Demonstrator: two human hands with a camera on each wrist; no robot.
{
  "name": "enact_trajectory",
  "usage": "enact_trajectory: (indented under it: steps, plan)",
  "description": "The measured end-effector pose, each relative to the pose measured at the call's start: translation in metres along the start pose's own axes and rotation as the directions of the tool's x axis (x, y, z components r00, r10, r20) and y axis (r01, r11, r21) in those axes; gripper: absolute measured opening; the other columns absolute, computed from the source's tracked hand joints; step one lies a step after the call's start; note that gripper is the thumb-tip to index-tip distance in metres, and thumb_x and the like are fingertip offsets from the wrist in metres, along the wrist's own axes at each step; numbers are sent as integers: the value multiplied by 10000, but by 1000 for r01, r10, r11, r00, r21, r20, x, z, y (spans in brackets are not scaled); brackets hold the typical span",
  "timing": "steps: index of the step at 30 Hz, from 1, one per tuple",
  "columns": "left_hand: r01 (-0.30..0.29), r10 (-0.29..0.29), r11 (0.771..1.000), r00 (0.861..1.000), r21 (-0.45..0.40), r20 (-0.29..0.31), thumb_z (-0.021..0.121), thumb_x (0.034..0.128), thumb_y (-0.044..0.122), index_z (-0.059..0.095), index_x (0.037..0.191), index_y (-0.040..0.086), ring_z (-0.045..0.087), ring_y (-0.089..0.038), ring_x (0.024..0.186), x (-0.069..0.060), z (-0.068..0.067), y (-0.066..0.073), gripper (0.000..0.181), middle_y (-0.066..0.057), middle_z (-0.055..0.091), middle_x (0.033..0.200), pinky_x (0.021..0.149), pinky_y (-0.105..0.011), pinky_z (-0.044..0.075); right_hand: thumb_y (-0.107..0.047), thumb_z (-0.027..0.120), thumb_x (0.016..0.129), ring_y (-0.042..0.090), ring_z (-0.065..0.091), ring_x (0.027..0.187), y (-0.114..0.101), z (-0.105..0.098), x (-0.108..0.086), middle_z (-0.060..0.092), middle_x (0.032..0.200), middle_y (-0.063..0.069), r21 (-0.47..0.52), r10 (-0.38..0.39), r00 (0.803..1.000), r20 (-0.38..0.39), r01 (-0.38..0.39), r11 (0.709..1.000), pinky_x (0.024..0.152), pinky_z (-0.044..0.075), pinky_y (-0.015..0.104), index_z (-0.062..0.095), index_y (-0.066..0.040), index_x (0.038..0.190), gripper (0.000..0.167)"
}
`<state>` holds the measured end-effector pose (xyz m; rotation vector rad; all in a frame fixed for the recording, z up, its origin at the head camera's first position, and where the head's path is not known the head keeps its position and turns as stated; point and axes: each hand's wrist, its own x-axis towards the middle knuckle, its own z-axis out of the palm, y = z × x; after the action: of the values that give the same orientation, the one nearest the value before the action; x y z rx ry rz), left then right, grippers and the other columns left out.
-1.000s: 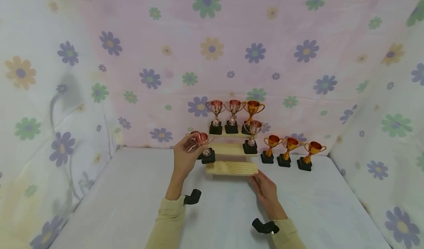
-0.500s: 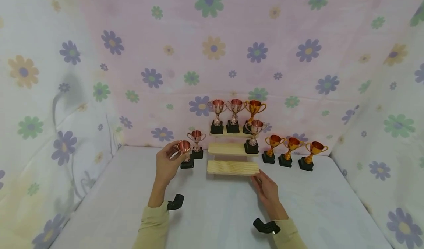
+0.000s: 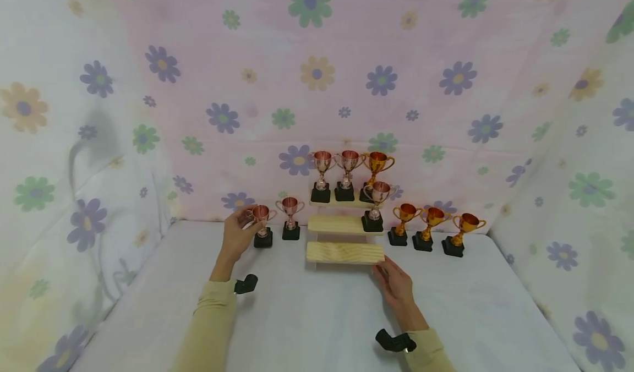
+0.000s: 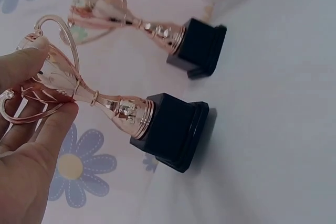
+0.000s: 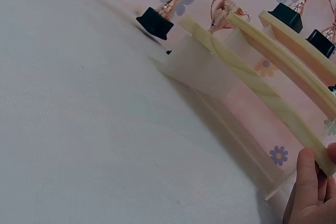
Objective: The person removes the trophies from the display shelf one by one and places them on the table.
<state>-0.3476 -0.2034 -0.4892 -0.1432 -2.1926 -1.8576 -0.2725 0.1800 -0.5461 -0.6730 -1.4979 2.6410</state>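
My left hand (image 3: 235, 241) grips a rose-gold trophy cup (image 3: 263, 238) by its bowl, thumb on one side and fingers on the other. Its black base is upright at the white table; whether it touches is hard to tell. Just right of it stands a second rose-gold trophy (image 4: 152, 32). My right hand (image 3: 397, 290) holds the right end of the lowest wooden step (image 3: 342, 252) of a three-step stand, thumb and fingers around the board. On the top step are two rose-gold trophies (image 3: 349, 174) and a gold one (image 3: 377, 165).
One rose-gold trophy (image 3: 375, 220) stands at the right end of the middle step (image 3: 334, 224). Right of the stand, three gold trophies (image 3: 431, 234) line up on the table (image 3: 317, 317). Flowered cloth (image 3: 317, 108) hangs close behind.
The left hand has carried its trophy from beside the stand leftward, past the other rose-gold trophy, to that one's left. The right hand has stayed on the lowest step.
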Motion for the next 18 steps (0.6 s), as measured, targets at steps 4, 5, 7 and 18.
enact_trajectory:
  steps: [4, 5, 7, 18]
  plan:
    - [-4, 2, 1000, 998, 31, 63, 701, 932, -2, 486, 1430, -68, 557, -346, 1252, 21, -8, -2, 547, -277, 555, 1367, 911, -97, 484, -61, 526, 1041, 78, 638, 1035, 0, 1, 2, 387, 1557, 222, 4, -2, 1000, -6, 2, 1000, 995, 542, 244, 341, 49, 1546, 549]
    - [0, -2, 999, 997, 36, 73, 701, 936, 7, 479, 1437, -67, 550, -364, 1266, 25, -10, -3, 553, -276, 551, 1364, 899, -89, 480, -64, 527, 1041, 77, 642, 1033, 0, 1, 1, 391, 1557, 218, 5, 2, 1000, -7, -2, 1000, 992, 543, 242, 344, 45, 1546, 548]
    - [18, -22, 999, 996, 37, 87, 704, 939, 22, 468, 1442, -69, 542, -391, 1277, 30, -12, -6, 563, -279, 549, 1345, 866, -77, 480, -58, 521, 1041, 81, 643, 1039, 0, 1, 0, 393, 1558, 220, 7, 3, 1000, -7, -3, 1000, 991, 544, 239, 341, 45, 1547, 547]
    - [101, -100, 995, 991, 3, 90, 700, 945, 50, 422, 1472, -41, 524, -291, 1279, 39, -14, -20, 603, -224, 521, 1373, 892, -59, 469, -79, 514, 1052, 211, 553, 1265, -2, 3, 1, 402, 1566, 207, -8, 11, 1000, -23, -11, 1000, 994, 542, 245, 339, 21, 1555, 542]
